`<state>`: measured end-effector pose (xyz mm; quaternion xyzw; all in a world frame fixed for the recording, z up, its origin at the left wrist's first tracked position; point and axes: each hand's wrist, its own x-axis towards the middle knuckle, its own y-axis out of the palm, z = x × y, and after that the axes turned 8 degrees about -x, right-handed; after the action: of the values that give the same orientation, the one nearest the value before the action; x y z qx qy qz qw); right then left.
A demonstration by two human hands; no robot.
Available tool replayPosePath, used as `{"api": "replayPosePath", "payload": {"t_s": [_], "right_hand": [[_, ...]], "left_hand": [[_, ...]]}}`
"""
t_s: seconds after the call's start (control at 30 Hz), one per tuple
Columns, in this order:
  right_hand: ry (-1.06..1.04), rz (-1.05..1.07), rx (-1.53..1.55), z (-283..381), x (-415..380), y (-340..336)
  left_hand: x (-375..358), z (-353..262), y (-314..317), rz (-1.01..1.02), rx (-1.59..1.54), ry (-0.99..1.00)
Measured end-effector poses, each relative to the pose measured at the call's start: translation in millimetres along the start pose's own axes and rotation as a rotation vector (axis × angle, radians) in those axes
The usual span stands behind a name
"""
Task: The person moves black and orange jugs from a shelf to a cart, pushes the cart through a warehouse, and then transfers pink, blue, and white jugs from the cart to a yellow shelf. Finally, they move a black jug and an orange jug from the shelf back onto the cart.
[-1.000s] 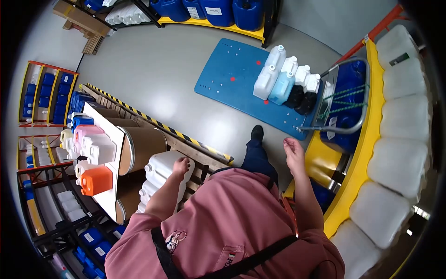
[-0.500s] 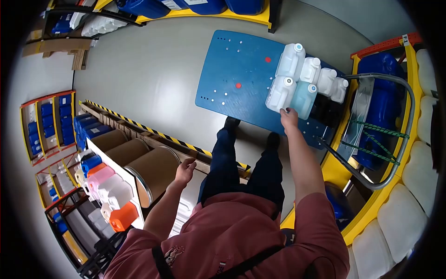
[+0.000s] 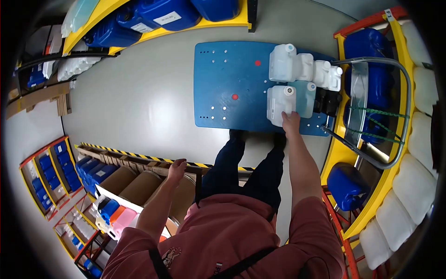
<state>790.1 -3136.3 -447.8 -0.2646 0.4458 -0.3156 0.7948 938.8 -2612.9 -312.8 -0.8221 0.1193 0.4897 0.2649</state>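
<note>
My right hand (image 3: 291,122) is closed at the near edge of a white jug (image 3: 281,103) with a white cap, on the right part of a blue platform cart (image 3: 241,88). Beside that jug, to its right, is a pale teal jug (image 3: 305,100). Behind them stands another translucent jug (image 3: 282,64), with smaller white jugs (image 3: 322,73) in a row to its right. My left hand (image 3: 177,170) hangs in the air over the left side, away from the cart, its fingers curled; I cannot make out anything in it.
The cart's grey handle (image 3: 406,102) with green cords curves at the right, beside yellow racking with blue and white containers. Blue drums (image 3: 167,15) line a shelf at the top. Brown drums (image 3: 141,186) and a striped barrier (image 3: 139,156) lie at lower left.
The white jug has shifted slightly toward me, and a gap now separates it from the jug behind. My left hand has moved a little left and its fingers have curled. The view has turned.
</note>
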Motion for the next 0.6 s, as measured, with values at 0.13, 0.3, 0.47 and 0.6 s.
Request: {"api": "replayPosePath", "payload": {"t_s": [0.13, 0.3, 0.47, 0.6], "right_hand": [[-0.113, -0.13, 0.086, 15.4, -94.7, -67.8], [-0.21, -0.196, 0.0, 42.1, -240.6, -177.1], [-0.206, -0.199, 0.064, 49.2, -375.7, -280.3], [-0.332, -0.423, 0.124, 6.5, -458.2, -310.3]], "left_hand": [[4.3, -72.5, 31.6, 0.106, 0.033, -0.011], [-22.5, -161.4, 110.0, 0.437, -0.012, 0.002], [-115.9, -209.0, 215.7, 0.706, 0.117, 0.027], [-183.6, -191.7, 271.0, 0.852, 0.233, -0.047]]}}
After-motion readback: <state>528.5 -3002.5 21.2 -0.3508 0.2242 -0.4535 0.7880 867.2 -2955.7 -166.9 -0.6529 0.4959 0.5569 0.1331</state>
